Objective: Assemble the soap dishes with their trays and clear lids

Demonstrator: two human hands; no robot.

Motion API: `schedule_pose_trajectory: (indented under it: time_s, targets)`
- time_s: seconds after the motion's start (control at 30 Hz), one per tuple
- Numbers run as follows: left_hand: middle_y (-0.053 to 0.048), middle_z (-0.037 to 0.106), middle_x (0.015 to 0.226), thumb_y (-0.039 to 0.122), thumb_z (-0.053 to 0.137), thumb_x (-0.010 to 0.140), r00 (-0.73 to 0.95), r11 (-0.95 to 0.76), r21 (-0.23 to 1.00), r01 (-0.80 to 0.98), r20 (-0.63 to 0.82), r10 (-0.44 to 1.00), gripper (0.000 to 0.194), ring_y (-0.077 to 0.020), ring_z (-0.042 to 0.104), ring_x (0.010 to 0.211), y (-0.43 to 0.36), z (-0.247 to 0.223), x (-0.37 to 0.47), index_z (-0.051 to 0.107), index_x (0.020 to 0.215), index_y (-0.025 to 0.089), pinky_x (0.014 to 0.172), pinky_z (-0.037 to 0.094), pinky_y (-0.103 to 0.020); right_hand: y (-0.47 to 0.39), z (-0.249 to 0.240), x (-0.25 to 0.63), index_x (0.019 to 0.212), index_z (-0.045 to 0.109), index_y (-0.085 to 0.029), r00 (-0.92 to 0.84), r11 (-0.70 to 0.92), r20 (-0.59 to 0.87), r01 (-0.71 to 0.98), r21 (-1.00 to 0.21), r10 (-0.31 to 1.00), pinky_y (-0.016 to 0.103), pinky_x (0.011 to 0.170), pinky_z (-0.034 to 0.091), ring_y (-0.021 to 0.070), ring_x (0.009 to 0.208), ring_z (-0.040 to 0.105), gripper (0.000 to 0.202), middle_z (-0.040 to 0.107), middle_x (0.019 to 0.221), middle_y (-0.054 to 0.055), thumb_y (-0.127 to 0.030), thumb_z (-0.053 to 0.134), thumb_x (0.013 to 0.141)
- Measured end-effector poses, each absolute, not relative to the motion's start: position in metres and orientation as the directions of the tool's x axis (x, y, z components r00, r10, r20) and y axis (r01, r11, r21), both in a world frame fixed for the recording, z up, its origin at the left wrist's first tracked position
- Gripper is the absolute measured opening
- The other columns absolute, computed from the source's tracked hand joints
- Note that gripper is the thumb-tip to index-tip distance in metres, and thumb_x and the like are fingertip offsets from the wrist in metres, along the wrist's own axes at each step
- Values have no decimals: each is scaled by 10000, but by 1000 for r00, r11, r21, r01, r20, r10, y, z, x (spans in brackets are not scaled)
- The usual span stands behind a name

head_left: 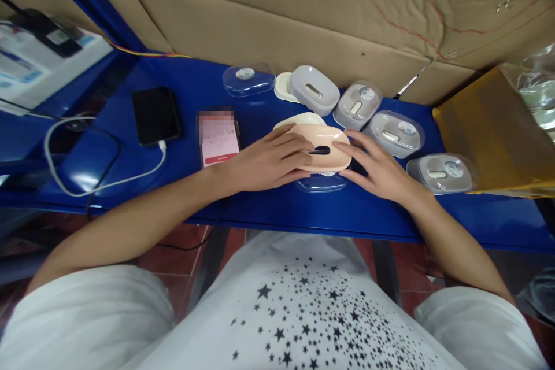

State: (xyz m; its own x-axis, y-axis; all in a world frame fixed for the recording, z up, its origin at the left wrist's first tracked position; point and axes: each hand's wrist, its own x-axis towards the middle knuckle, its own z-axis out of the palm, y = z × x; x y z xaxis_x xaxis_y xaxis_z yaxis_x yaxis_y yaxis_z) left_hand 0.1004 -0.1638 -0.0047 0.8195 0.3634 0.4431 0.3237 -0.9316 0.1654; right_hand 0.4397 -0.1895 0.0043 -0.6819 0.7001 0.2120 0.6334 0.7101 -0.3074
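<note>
A peach oval dish [336, 160] with a slot in its middle lies between my hands. My left hand [281, 156] grips its left side, fingers over the top near the slot. At its right end, the fingers of my right hand [373, 165] hold the rim. Behind the dish sits a cream oval piece [303, 120], partly covered. A clear lid [321, 184] lies just in front, below the dish. Farther back stands a grey oval box [315, 89] without a clear lid, overlapping a cream piece [284, 87].
Several lidded grey boxes [358, 105] line the right side, near a taped carton [494, 127]. Another clear lid [248, 80] lies at the back. Left are a phone [220, 141], a black device [156, 115] with a white cable, and papers [47, 69] on the blue table [269, 208].
</note>
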Motion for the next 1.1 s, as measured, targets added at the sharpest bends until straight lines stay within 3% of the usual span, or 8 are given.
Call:
schedule_pose_trajectory:
  time_s: [0.6,0.9,1.1]
  targets:
    - [-114,776,1324,393,529,1202,853,-941,109,321,397,337,282,-277,700,1323,-161,-9,102,727,1279,208,1244,533,-506,-190,6,439,1741,448,-394,-678,692,175,647,-320,714,659,1269,524,384,1523,597,619,416,1794,126,-483,570,1141]
    - [-122,784,1280,377,541,1200,847,-954,82,289,443,295,275,-277,728,1270,-162,-9,102,706,1310,187,1216,557,-493,-189,2,441,1748,440,-387,-690,716,210,626,-308,693,663,1251,542,397,1510,610,642,422,1793,137,-450,608,1131]
    - [-114,781,1297,375,522,1204,860,-946,107,307,396,323,267,-275,721,1285,-162,-9,102,710,1290,206,1229,548,-504,-189,1,442,1771,393,-423,-705,745,249,596,-299,664,674,1252,547,405,1538,593,704,416,1804,132,-407,654,1117]
